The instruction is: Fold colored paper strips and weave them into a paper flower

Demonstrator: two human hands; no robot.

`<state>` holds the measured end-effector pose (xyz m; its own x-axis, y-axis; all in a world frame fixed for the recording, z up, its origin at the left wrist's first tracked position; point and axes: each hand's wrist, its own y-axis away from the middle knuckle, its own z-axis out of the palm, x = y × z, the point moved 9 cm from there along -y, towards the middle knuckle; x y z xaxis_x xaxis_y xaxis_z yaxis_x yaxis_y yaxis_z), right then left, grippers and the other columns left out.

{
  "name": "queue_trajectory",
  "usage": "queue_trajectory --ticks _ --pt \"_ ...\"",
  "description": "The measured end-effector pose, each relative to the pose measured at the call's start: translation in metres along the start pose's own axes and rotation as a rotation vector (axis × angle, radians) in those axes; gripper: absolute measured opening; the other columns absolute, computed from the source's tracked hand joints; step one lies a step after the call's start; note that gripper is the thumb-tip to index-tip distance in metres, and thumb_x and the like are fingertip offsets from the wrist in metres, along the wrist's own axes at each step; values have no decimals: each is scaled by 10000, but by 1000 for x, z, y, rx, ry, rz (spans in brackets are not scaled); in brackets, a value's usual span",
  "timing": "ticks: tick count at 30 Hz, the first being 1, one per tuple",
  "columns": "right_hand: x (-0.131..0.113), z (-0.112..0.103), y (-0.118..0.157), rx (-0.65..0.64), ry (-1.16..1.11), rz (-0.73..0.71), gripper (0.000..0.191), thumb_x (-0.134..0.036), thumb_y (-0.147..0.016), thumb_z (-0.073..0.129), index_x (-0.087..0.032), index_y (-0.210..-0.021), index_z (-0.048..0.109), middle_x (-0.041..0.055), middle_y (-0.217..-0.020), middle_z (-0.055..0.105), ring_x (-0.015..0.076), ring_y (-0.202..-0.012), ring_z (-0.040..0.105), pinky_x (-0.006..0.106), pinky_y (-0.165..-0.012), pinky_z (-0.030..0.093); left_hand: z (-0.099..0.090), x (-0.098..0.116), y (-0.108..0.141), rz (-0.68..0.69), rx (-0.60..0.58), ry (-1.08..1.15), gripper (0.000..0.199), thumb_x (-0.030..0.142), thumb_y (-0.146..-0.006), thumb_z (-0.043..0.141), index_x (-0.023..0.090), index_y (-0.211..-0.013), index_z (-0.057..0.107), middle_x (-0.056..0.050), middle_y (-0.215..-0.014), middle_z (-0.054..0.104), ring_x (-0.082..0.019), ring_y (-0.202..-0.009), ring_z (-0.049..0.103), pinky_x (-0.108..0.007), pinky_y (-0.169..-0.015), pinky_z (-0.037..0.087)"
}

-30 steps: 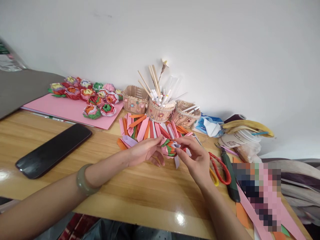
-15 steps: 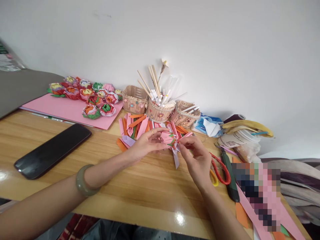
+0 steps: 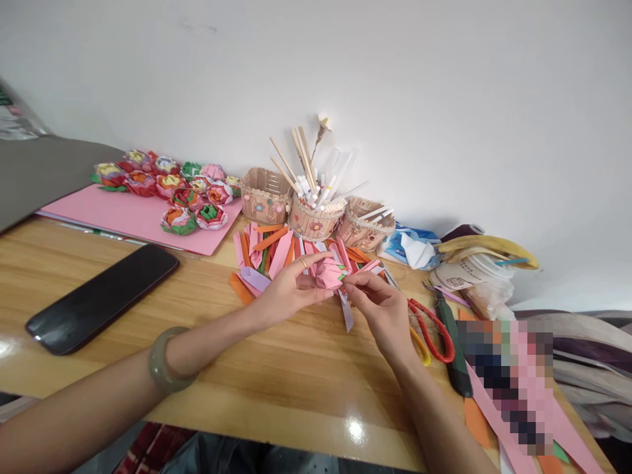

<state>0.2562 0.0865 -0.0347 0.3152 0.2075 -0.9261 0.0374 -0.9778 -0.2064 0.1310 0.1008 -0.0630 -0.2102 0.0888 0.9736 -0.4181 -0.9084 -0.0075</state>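
Observation:
A folded pink paper flower (image 3: 328, 274) with green tips lies in the grip of my left hand (image 3: 282, 289), thumb below and fingers around it. The thumb and fingertips of my right hand (image 3: 384, 309) pinch the flower's green end; the exact spot is hidden by the fingers. Behind both hands, folded paper strips (image 3: 280, 253) in pink, orange, green and lilac are heaped on the wooden table (image 3: 276, 388). Red-and-yellow-handled scissors (image 3: 434, 332) rest just right of my right hand.
Finished paper flowers (image 3: 178, 219) sit on pink paper (image 3: 108, 214) at the back left, near a black phone (image 3: 103, 297). Decorated baskets (image 3: 316, 220) hold sticks and pens. Green-handled pliers (image 3: 457, 362), a banana (image 3: 486, 247) and a lidded cup (image 3: 467, 273) are at right.
The flower has been turned in my left hand, so more of its pink side faces me. My right hand has shifted slightly left, closer against the green end.

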Motion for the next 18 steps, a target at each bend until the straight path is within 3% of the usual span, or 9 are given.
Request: queue_trajectory --ticks 6,10,18 --pt "-12 -5 4 66 68 -96 66 -229 -750 584 -192 -720 630 2 -712 581 115 -633 513 229 -572 418 -4 -1 1 -33 40 -17 543 269 -664 672 229 -1176 494 -9 -844 609 -118 -649 582 -242 -588 498" --pt "-3 2 3 -8 -1 -8 79 -232 -741 581 -184 -719 640 6 -701 586 113 -616 514 216 -527 403 -6 -1 1 -24 47 -61 534 300 -670 673 242 -1174 505 -11 -821 615 -138 -666 590 -254 -581 503" --pt "11 3 1 -23 -174 163 116 -273 -676 646 -161 -707 660 -7 -634 594 75 -487 465 201 -456 386 -7 3 1 17 51 -105 532 257 -672 670 225 -1180 517 -8 -854 607 -109 -646 577 -223 -585 484"
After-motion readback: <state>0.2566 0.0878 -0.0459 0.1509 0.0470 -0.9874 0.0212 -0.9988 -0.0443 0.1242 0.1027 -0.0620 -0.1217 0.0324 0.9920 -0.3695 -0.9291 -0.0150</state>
